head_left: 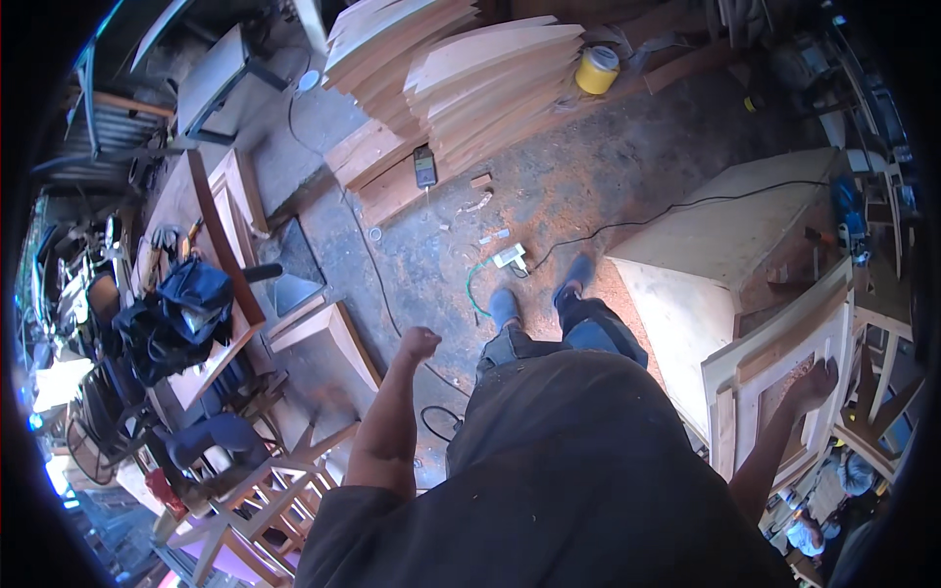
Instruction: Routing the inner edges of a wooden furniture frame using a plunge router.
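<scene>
The wooden panel frame (753, 416) stands tilted at the right of the view, close against the pale wooden box (720, 220). Your right hand (812, 385) is at its inner opening, fingers bent; you cannot tell from this angle whether they are clamped on the wood. Your left hand (420, 343) hangs near the centre, its fingers curled together with nothing visible in them, above the dark floor (372, 284). Between your feet and the stacked boards (495, 83) at the top centre lies a white power strip (510, 257), with a black cable (652, 218) running from it toward the upper right. A yellow container (597, 73) sits just beside the boards. At the left of the view, you have a dark bag (194, 299) resting on a wooden table (227, 345).
</scene>
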Available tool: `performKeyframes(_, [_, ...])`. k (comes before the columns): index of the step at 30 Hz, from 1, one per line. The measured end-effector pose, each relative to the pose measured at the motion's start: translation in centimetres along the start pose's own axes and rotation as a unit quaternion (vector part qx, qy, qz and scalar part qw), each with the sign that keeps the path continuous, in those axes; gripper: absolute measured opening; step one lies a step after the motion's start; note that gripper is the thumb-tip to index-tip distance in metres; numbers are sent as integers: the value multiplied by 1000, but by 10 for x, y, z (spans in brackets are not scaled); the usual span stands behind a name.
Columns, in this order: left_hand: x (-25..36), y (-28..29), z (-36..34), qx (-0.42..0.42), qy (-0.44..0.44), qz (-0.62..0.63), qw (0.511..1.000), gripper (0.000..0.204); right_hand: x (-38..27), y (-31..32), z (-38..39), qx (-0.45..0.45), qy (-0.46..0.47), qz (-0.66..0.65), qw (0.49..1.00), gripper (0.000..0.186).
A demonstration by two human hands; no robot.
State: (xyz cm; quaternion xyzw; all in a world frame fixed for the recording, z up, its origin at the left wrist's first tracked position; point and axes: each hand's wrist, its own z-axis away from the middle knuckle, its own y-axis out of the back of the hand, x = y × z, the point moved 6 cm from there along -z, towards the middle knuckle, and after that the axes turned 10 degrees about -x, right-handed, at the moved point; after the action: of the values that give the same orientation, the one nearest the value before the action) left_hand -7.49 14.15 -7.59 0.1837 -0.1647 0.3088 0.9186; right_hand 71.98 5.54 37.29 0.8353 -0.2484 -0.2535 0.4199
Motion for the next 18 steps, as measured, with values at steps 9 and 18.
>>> performKeyframes(9, [-44, 27, -15, -10, 57, 106, 993, 33, -165, -108, -70, -50, 58, -271, 960, 18])
performKeyframes(18, [133, 95, -37, -16, -566, 23, 824, 51, -114, -231, -212, -24, -114, -169, 979, 42])
